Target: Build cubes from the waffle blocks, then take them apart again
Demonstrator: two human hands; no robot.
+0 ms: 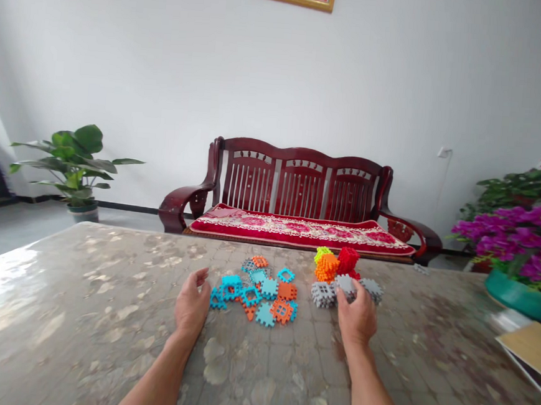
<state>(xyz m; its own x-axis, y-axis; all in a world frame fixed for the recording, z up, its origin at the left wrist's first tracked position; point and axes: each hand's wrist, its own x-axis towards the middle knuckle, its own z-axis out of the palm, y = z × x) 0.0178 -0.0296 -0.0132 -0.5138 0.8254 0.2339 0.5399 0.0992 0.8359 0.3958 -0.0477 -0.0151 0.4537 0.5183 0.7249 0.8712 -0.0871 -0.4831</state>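
Blue and teal puzzle pieces (pixel 269 288) lie mixed with orange ones (pixel 281 311) in a loose spread at the middle of the table. My left hand (pixel 192 301) rests just left of them, fingers curled and partly apart, with nothing seen in it. My right hand (pixel 358 312) pinches a grey piece (pixel 345 284) between thumb and fingers. Close to that hand are a stack of grey pieces (pixel 323 295) on its left and more grey pieces (pixel 372 290) on its right. Behind stand orange (pixel 326 267), yellow-green (pixel 323 254) and red (pixel 348 260) stacks.
The table (pixel 101 333) has a patterned, shiny cover. One grey piece (pixel 421 269) lies near its far edge. At the right are a teal planter (pixel 520 296) with purple flowers and a brown board (pixel 533 348). A wooden bench (pixel 300 186) stands beyond the table.
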